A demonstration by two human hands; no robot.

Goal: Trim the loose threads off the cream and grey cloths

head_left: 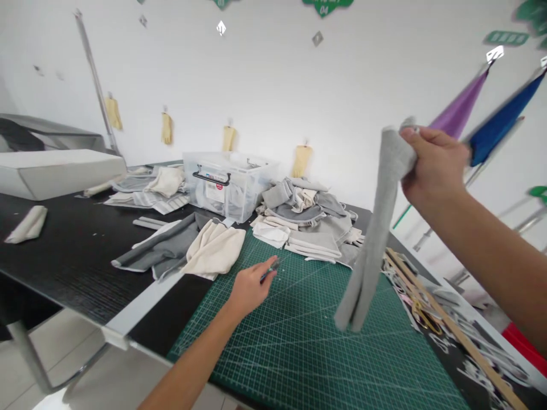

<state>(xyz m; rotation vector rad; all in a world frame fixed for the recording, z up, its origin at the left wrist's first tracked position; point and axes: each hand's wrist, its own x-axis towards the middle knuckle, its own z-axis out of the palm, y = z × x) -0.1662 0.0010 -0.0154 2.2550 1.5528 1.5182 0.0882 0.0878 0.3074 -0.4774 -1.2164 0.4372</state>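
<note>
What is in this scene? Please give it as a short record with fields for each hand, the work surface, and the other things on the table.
left hand: the left hand rests on the green cutting mat, fingers around a small dark tool
right hand: the right hand is raised and grips a grey fabric strip that hangs down over the mat
surface: black table
behind the mat: pile of grey and cream fabric pieces, clear plastic box
right edge: wooden stick

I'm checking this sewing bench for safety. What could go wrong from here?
1. The left hand holds a small tool on the cutting mat; if it is a blade, the fingers sit close to it.
2. The grey fabric strip dangling from the raised right hand might snag the wooden ruler at the table edge.
</note>
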